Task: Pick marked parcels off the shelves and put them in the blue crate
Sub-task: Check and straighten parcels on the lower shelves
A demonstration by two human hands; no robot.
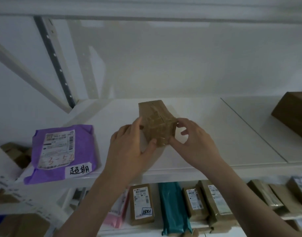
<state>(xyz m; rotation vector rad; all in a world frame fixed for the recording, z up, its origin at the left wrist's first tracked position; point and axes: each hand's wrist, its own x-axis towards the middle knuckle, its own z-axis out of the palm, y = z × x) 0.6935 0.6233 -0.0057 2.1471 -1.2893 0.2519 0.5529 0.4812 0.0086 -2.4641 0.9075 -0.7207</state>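
Observation:
A small taped brown cardboard box [155, 120] stands on the white shelf [215, 134] in front of me. My left hand [129, 147] grips its left side with the thumb on the near face. My right hand [194, 141] pinches its right near corner with curled fingers. To the left lies a purple mailer bag [61, 156] with a shipping label and a white handwritten tag on its near corner. On the shelf below, a brown parcel [141, 202] carries a similar handwritten tag. No blue crate is in view.
A large brown box [292, 115] sits at the shelf's right end. The lower shelf holds a teal bag [174, 207], a pink bag [116, 214] and several brown parcels [215, 202]. More cartons sit at the lower left [22, 224]. A dark upright post [52, 55] stands behind left.

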